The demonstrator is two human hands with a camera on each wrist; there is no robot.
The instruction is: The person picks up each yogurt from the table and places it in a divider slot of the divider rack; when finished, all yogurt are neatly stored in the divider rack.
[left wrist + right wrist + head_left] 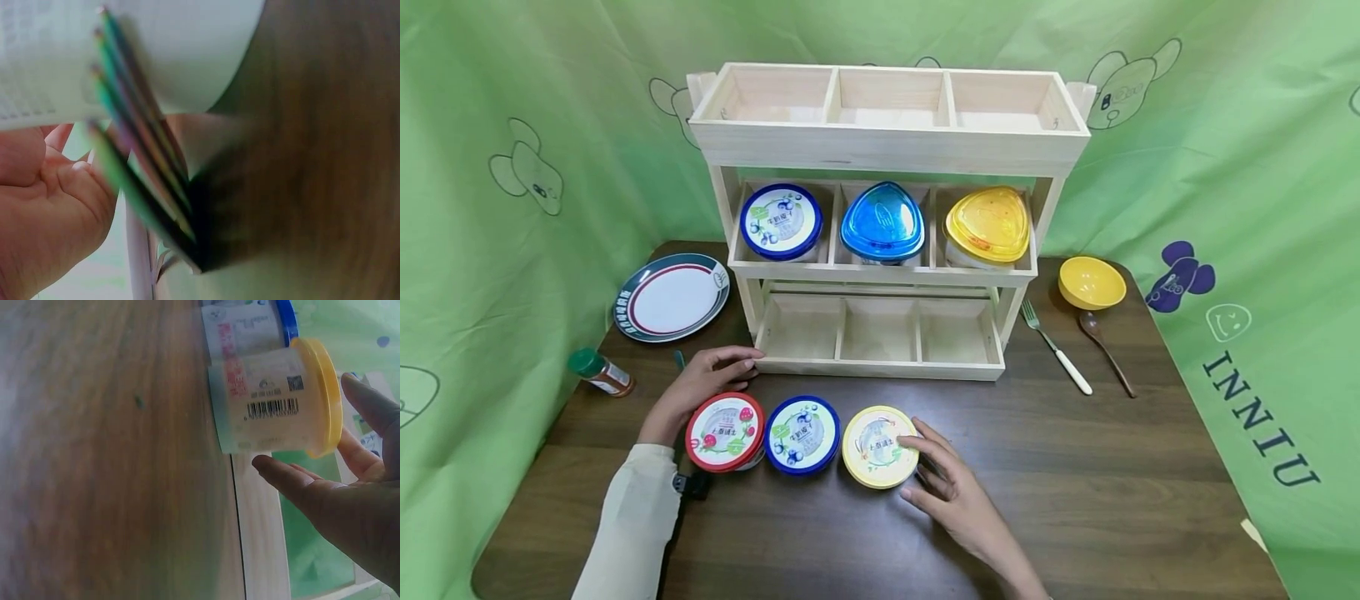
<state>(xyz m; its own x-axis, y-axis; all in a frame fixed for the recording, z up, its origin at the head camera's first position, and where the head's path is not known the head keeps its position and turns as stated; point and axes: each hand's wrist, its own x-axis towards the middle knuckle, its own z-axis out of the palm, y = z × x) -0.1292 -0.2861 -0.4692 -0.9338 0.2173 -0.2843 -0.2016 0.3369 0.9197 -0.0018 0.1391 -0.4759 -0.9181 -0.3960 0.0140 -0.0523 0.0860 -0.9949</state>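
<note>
Head view gives you the full layout: three tubs in a row on the table (1075,500) in front of the wooden rack (880,250) — red-lidded tub (725,432), blue-lidded tub (802,433), yellow-lidded tub (880,446). Right wrist view adds what head view can't: the yellow-lidded tub's side label and barcode (272,407), with the blue-lidded tub just behind it. Left wrist view is blurred, only palm and a tub wall readable. Your right hand (951,487) is open, fingers straight, fingertips touching the yellow lid's edge, thumb near the tub wall, nothing gripped. Your left hand (700,387) is loosely spread behind the red-lidded tub, against its far side, fingertips at the rack's base; no closed grip visible.
</note>
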